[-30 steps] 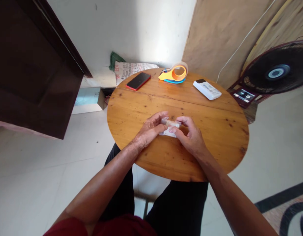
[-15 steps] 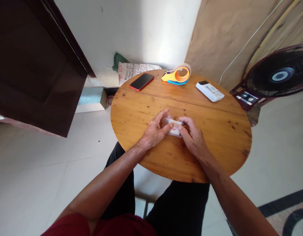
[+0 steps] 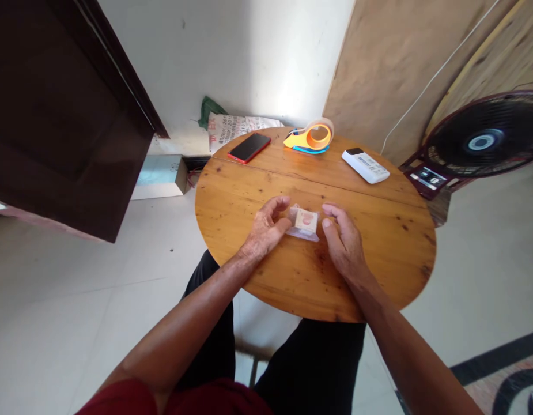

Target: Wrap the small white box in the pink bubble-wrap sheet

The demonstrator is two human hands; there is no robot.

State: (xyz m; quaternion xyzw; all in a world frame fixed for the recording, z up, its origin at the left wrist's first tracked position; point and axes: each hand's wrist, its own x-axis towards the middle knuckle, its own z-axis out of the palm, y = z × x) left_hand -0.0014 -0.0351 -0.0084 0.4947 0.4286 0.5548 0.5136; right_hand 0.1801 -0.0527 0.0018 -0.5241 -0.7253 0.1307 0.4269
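Note:
A small pale box (image 3: 307,220) with a reddish mark on top lies in clear wrapping on the round wooden table (image 3: 231,213). Loose wrap sticks out on its left side and along its front edge. My left hand (image 3: 268,227) is at the left end of the wrap, thumb and fingers apart, the thumb tip by the wrap's edge. To the right of the box, my right hand (image 3: 343,239) rests with its fingers curved and apart, holding nothing.
Along the table's far side are a red-edged phone (image 3: 249,147), an orange and blue tape dispenser (image 3: 309,137) and a white device (image 3: 365,165). A fan (image 3: 482,141) stands beyond the right edge. A printed sack (image 3: 235,128) lies behind the table.
Both hands have drawn back from the box to either side, and the thumbs have come off its top. More of the box now shows. The view has shifted slightly.

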